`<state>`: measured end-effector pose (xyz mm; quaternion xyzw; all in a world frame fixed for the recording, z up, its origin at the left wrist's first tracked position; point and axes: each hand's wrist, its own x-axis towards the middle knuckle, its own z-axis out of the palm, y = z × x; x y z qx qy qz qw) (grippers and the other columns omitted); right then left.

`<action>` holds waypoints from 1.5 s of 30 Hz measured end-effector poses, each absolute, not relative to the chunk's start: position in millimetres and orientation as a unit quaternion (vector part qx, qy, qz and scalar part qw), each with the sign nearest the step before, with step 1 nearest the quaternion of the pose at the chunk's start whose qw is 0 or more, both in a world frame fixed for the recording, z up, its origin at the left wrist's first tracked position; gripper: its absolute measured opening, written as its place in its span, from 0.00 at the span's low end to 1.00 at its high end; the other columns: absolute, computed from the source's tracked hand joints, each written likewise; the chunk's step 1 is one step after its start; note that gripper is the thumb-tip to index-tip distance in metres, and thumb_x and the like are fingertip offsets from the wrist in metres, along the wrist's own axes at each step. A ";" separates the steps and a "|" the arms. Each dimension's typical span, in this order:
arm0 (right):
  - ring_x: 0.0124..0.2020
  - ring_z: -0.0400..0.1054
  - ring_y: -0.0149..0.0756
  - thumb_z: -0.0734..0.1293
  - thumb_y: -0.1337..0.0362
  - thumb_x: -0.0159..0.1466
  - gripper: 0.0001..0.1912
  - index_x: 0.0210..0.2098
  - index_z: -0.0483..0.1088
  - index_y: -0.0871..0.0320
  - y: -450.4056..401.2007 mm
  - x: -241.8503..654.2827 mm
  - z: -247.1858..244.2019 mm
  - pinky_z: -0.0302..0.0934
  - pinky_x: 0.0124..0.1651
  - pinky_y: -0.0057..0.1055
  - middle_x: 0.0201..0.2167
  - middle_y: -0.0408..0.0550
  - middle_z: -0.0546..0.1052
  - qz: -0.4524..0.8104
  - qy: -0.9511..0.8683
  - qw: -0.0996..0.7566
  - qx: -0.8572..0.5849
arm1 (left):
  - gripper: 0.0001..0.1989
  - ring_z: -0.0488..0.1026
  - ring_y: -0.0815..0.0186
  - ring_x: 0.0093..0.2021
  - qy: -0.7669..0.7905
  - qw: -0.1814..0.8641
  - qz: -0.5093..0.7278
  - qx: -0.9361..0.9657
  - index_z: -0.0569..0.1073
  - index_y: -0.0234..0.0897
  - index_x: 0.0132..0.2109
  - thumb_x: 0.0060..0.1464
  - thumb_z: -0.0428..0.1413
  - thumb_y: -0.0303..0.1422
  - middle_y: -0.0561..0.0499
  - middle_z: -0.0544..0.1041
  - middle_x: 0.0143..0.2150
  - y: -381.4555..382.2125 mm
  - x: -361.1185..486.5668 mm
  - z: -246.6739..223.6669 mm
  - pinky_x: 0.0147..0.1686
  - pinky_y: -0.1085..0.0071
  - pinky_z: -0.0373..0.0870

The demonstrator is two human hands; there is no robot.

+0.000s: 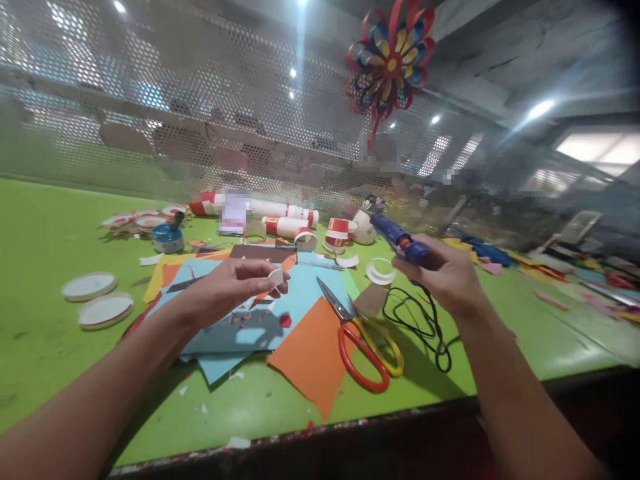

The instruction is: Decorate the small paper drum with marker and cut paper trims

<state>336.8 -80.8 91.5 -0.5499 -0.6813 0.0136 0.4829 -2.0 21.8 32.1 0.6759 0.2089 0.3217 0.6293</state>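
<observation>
My left hand [245, 281] pinches a small white piece [276, 277] above light blue paper [310, 293] strewn with scraps. On the right, my right hand [440, 270] is wrapped round a dark blue glue gun [400, 241], raised above the table with its front end pointing up and to the left. A black cord [415, 320] lies coiled below it. Between my hands, scissors with red handles [365, 360] rest partly on an orange sheet [313, 357]; a yellow-handled pair [387, 343] lies beside them.
Two round white lids [105, 311] and a blue jar [168, 239] are at the left. Red and white paper cups [337, 233] and white tubes [285, 212] stand or lie behind the papers. A paper flower [391, 65] hangs above. Coloured scraps [550, 267] are at the right.
</observation>
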 end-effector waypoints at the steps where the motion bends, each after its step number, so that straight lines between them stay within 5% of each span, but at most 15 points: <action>1: 0.35 0.71 0.39 0.75 0.57 0.54 0.17 0.41 0.76 0.57 -80.4 346.7 89.4 0.66 0.36 0.33 0.35 0.46 0.76 -0.009 -0.698 0.445 -0.560 | 0.16 0.75 0.62 0.40 0.218 0.622 0.322 0.679 0.82 0.41 0.38 0.46 0.66 0.46 0.48 0.79 0.38 21.4 -1.4 32.9 0.41 0.70 0.69; 4: 0.42 0.71 0.42 0.69 0.58 0.58 0.18 0.47 0.73 0.58 -80.5 373.5 75.0 0.67 0.45 0.37 0.42 0.51 0.76 -0.055 -0.712 0.289 -0.638 | 0.16 0.74 0.61 0.40 0.237 0.610 0.324 0.683 0.81 0.40 0.37 0.46 0.65 0.46 0.48 0.79 0.39 19.9 -0.7 34.3 0.39 0.70 0.70; 11: 0.40 0.71 0.42 0.69 0.72 0.57 0.14 0.43 0.76 0.63 -66.6 401.6 27.1 0.65 0.47 0.37 0.39 0.53 0.75 -0.067 -0.674 0.114 -0.727 | 0.16 0.74 0.59 0.41 0.230 0.595 0.318 0.702 0.80 0.37 0.37 0.49 0.63 0.45 0.44 0.79 0.41 18.9 1.6 31.1 0.40 0.67 0.70; 16: 0.47 0.71 0.41 0.67 0.61 0.67 0.14 0.49 0.70 0.61 -45.6 405.5 9.4 0.68 0.48 0.43 0.49 0.51 0.74 -0.064 -0.642 0.038 -0.763 | 0.14 0.74 0.61 0.38 0.223 0.577 0.314 0.721 0.80 0.38 0.35 0.49 0.62 0.45 0.45 0.79 0.39 17.4 4.2 31.3 0.39 0.66 0.68; 21: 0.48 0.71 0.42 0.66 0.60 0.67 0.17 0.53 0.69 0.60 -32.5 406.9 6.6 0.68 0.49 0.44 0.52 0.52 0.73 -0.068 -0.626 0.014 -0.776 | 0.12 0.73 0.61 0.39 0.211 0.585 0.311 0.719 0.80 0.38 0.36 0.51 0.62 0.43 0.45 0.79 0.39 16.6 4.6 32.1 0.39 0.67 0.67; 29: 0.49 0.71 0.42 0.67 0.61 0.67 0.15 0.52 0.69 0.59 -38.9 402.4 6.6 0.68 0.50 0.44 0.51 0.52 0.73 -0.077 -0.629 0.049 -0.772 | 0.13 0.73 0.61 0.40 0.207 0.590 0.305 0.719 0.80 0.37 0.37 0.51 0.62 0.43 0.46 0.79 0.39 18.7 2.7 30.0 0.39 0.67 0.65; 34: 0.51 0.67 0.55 0.67 0.72 0.62 0.13 0.46 0.74 0.70 -55.3 369.2 37.6 0.62 0.53 0.51 0.44 0.65 0.74 -0.102 -0.650 0.144 -0.740 | 0.14 0.72 0.63 0.37 0.199 0.608 0.310 0.703 0.79 0.35 0.36 0.50 0.63 0.42 0.46 0.78 0.36 16.5 4.1 31.9 0.38 0.67 0.64; 36: 0.48 0.69 0.51 0.65 0.69 0.64 0.11 0.44 0.75 0.68 -63.1 342.5 54.6 0.62 0.53 0.47 0.43 0.62 0.75 -0.092 -0.677 0.190 -0.705 | 0.15 0.72 0.63 0.37 0.186 0.625 0.318 0.688 0.80 0.35 0.36 0.48 0.65 0.43 0.46 0.78 0.36 14.1 4.9 32.7 0.39 0.67 0.65; 39: 0.41 0.71 0.38 0.63 0.62 0.67 0.11 0.44 0.74 0.59 -71.3 293.6 73.1 0.67 0.46 0.35 0.42 0.52 0.77 -0.040 -0.732 0.251 -0.632 | 0.17 0.73 0.62 0.39 0.166 0.666 0.324 0.651 0.80 0.35 0.38 0.46 0.66 0.43 0.45 0.79 0.38 11.0 4.7 33.3 0.41 0.67 0.66; 45: 0.34 0.68 0.36 0.70 0.63 0.59 0.05 0.32 0.77 0.57 -57.4 220.1 67.1 0.64 0.41 0.37 0.30 0.46 0.75 0.274 -0.729 0.422 -0.463 | 0.20 0.72 0.61 0.42 0.115 0.678 0.391 0.612 0.80 0.35 0.43 0.47 0.66 0.44 0.43 0.79 0.43 7.4 4.5 36.9 0.44 0.67 0.66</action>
